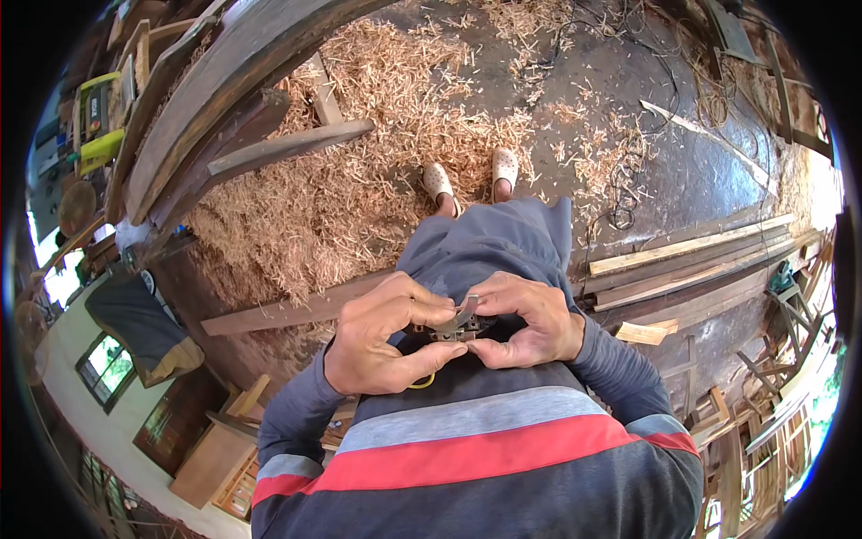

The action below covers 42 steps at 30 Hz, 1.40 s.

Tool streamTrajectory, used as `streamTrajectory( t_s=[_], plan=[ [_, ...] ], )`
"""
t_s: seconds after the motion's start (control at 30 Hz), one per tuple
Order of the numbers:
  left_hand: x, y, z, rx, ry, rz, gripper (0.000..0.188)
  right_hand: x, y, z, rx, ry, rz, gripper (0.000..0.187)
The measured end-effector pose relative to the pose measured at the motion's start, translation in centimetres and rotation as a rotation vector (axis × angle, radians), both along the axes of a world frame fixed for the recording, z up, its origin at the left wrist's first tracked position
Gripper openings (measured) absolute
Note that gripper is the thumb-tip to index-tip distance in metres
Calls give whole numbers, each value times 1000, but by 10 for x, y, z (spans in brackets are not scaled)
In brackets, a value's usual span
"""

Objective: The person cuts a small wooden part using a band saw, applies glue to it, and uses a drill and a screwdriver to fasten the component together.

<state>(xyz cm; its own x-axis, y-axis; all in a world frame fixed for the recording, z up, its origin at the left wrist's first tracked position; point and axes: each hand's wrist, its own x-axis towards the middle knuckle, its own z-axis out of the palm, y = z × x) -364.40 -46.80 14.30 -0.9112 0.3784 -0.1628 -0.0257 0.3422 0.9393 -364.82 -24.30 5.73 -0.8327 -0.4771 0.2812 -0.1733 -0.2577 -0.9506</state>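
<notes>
Head view, metal piece (pixel 464 316): small, dark grey, curved along its upper part, held in the grip.
Left hand (pixel 386 332): thumb and fingers pinching its left side.
Right hand (pixel 530 322): pinching its right side.
Behind grip: striped shirt (pixel 476 454), near.
Beyond: clogs (pixel 505 165), wood shavings (pixel 359 202).
Rightward: planks (pixel 691 243), well apart.

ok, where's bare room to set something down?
Best patch: dark floor between the pale wooden strip and the stacked boards, right of the scattered shavings. Crowded: the shavings heap left of the clogs, the curved timber at upper left, and the gap between left hand and right hand, filled by small metal parts.
</notes>
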Motion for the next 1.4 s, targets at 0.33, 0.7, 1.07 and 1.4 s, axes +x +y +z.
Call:
streamTrajectory(
  t_s=[0.33, 0.7, 1.07, 1.4],
  plan=[
    [6, -4, -2, -99, -43, 12, 60, 11, -3, -16, 71, -75, 100, 47],
    [23, -5, 0, -165, -25, 18, 81, 5, -4, -13, 133, 46, 137, 48],
    [29, 19, 4, -138, -57, 162, 80, 0, 17, -16, 130, 94, 165, 52],
    [14, 46, 4, -117, -212, 151, 74, -2, 47, -16, 162, 32, 146, 50]
  ],
)
